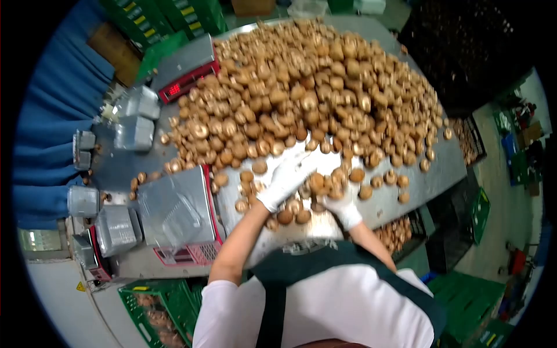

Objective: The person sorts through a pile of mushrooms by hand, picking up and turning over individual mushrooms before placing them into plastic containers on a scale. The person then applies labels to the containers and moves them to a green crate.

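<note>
A large heap of brown mushrooms (pixel 301 87) covers much of the metal table (pixel 383 206). My left hand (pixel 290 177), in a white glove, lies at the heap's near edge. Its fingers stretch forward and rightward, with nothing visible in them. To its right is my right hand (pixel 343 207), also gloved in white. Several mushrooms (pixel 328 185) are gathered against its palm and fingers, hiding most of the fingers. Loose mushrooms (pixel 293 207) lie between my wrists, and others are scattered on both sides.
A red-edged scale (pixel 168 203) with a clear plastic tray (pixel 184 217) is at left; another scale (pixel 188 66) stands farther back. Clear tubs (pixel 134 133) line the table's left side. Green crates (pixel 165 304) and a dark crate of mushrooms (pixel 400 235) sit below the near edge.
</note>
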Demonstrator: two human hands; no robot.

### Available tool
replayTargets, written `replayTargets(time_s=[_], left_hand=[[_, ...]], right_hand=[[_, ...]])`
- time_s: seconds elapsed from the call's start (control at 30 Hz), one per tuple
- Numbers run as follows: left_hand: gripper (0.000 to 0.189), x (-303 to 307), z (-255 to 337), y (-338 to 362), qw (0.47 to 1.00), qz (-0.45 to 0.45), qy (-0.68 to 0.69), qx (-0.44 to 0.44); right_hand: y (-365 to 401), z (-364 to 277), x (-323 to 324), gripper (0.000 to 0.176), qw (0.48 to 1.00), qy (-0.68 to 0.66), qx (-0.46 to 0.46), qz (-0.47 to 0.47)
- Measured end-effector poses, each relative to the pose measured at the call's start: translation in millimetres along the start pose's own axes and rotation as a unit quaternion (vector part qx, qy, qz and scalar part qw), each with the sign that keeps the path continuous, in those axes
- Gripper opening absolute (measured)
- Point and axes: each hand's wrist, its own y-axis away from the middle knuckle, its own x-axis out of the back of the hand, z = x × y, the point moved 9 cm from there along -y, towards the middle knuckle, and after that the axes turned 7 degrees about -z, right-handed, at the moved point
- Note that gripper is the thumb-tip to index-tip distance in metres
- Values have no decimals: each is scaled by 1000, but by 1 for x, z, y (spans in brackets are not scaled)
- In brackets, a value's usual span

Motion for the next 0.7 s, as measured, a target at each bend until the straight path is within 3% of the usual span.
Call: replayTargets(time_s=[0.03, 0.07, 0.13, 0.17, 0.23, 0.3, 0.37, 0.47, 0.53, 0.57, 0.6, 0.63, 0.67, 0.7], left_hand=[[46, 1, -3, -15, 995, 32, -97, -22], [41, -1, -3, -30, 984, 44, -171, -32], [30, -15, -18, -65, 952, 44, -301, -27], [24, -27, -36, -82, 935, 30, -354, -11], [17, -46, -65, -105, 903, 17, -430, -1], [15, -49, -70, -113, 891, 21, -453, -5], [19, -43, -69, -110, 906, -10, -424, -2], [31, -14, -46, -82, 964, 18, -258, 65], [36, -3, -19, -52, 991, 0, -104, 79], [36, -4, -10, -37, 997, -12, -36, 66], [36, -10, 1, -22, 999, -34, -6, 18], [36, -15, 16, -5, 998, -57, 25, -28], [39, -25, 24, 13, 995, -99, 24, -15], [45, -35, 30, 28, 993, -95, 21, -70]], right_hand=[[3, 7, -9, 69, 1000, -18, 5, 11], [6, 29, -14, 80, 928, -369, -40, 25], [14, 28, 2, 88, 850, -516, 22, 104], [11, 28, -4, 85, 763, -641, 33, 74], [6, 29, -17, 80, 522, -852, 24, 30], [4, 16, -14, 83, 269, -957, 83, -66], [2, 12, -13, 89, 249, -957, 105, -102], [5, 7, -10, 94, 356, -926, 80, -91], [7, -5, -2, 95, 396, -904, 106, -125], [8, -14, 1, 95, 289, -941, 99, -145], [9, -28, 12, 94, 283, -932, 124, -191], [11, -25, 6, 79, 279, -943, 74, -163], [12, -16, -18, 69, 263, -946, 74, -176], [13, -5, -44, 60, 247, -947, 74, -190]])
